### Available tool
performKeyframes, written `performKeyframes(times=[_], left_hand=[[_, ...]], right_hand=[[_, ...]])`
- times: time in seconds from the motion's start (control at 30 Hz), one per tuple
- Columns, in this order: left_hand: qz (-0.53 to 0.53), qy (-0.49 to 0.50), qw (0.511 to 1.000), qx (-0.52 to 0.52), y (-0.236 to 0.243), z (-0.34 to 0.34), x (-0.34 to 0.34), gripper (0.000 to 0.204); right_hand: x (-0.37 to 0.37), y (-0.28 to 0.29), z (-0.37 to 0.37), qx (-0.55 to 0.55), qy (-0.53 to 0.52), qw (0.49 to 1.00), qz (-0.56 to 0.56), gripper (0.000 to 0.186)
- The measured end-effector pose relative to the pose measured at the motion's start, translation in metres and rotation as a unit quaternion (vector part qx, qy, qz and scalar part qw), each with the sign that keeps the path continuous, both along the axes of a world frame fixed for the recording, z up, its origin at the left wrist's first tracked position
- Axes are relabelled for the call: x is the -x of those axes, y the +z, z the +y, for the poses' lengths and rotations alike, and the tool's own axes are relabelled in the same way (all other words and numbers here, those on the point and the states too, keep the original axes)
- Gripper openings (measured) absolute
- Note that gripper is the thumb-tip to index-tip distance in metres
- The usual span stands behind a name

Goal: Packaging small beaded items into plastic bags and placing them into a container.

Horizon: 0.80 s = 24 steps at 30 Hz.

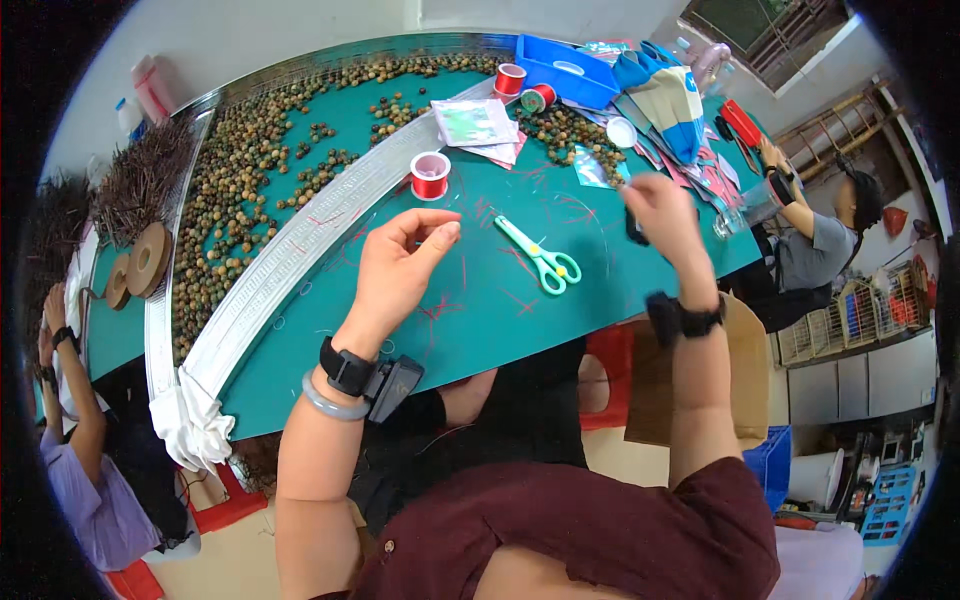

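Observation:
Thumb and fingertips of my left hand (392, 268) are pinched together above the green tabletop (340, 340). What they hold, if anything, is too small to make out. My right hand (664, 222) is raised at the right, slightly blurred, its fingers curled closed beside a heap of brown and green beads (562, 134); anything in its grip cannot be told. Between the hands lie mint-green scissors (538, 256) with their blades pointing away from me. A spool of red thread (430, 176) stands beyond my left hand, and red thread scraps (522, 302) are scattered about.
A white ruled strip (300, 232) borders a large spread of beads (235, 210). Farther back are a blue tray (568, 72), a second red spool (510, 79) and plastic packets (474, 122). Co-workers sit at left (100, 500) and right (812, 250). A cardboard box (745, 375) stands below the right table edge.

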<state>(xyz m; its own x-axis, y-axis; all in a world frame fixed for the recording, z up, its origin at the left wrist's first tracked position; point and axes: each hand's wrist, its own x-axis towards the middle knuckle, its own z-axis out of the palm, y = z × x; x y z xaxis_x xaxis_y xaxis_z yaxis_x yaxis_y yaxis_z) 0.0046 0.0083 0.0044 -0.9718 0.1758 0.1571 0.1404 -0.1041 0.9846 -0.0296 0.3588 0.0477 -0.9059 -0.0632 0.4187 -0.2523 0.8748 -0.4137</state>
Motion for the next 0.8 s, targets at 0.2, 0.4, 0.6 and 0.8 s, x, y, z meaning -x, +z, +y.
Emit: performKeyframes(times=[0.2, 0.4, 0.6, 0.8], left_hand=[[0.002, 0.009, 1.000, 0.001, -0.003, -0.003, 0.004, 0.022], [-0.002, 0.016, 1.000, 0.019, -0.003, -0.002, 0.004, 0.020], [-0.009, 0.014, 1.000, -0.003, 0.000, -0.004, 0.003, 0.022], [-0.020, 0.006, 0.996, -0.092, 0.002, 0.000, 0.001, 0.036]], right_hand=[[0.150, -0.034, -0.111, -0.153, -0.012, 0.978, -0.142, 0.037], [0.190, -0.074, -0.119, -0.069, -0.059, 0.994, -0.056, 0.037], [0.160, -0.025, -0.111, 0.098, -0.043, 0.994, -0.021, 0.031], [0.027, 0.002, -0.156, -0.007, 0.222, 0.958, 0.183, 0.014]])
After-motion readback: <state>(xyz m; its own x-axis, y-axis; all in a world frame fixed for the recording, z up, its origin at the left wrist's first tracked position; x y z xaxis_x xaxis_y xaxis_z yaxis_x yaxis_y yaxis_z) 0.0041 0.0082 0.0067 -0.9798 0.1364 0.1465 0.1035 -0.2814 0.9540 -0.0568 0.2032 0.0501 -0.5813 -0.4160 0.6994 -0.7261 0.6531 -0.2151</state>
